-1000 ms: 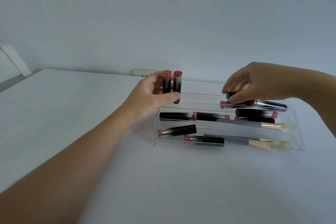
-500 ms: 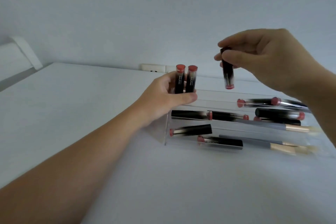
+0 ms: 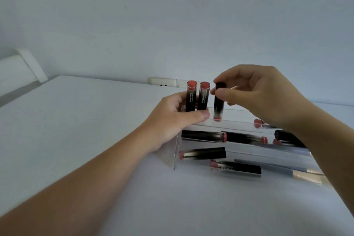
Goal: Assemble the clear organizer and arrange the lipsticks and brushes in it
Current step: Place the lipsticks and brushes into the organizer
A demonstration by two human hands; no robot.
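A clear stepped organizer (image 3: 177,156) stands on the white table, holding several black lipsticks (image 3: 204,153) with pink ends and long brushes (image 3: 298,173) lying flat in its tiers. My left hand (image 3: 172,119) grips two upright lipsticks (image 3: 197,98) at the organizer's top left corner, pink ends up. My right hand (image 3: 254,92) pinches a third lipstick (image 3: 218,104) by its black top, upright with the pink end down, just right of the two and touching or just above the top tier.
The white table (image 3: 76,120) runs to a pale wall, where a wall socket (image 3: 164,82) sits behind the organizer. A white frame piece (image 3: 28,65) shows at the far left.
My right hand lifted a lipstick out of the upper tier, carried it left and lowered it upright beside the two lipsticks in my left hand. The camera moved closer.
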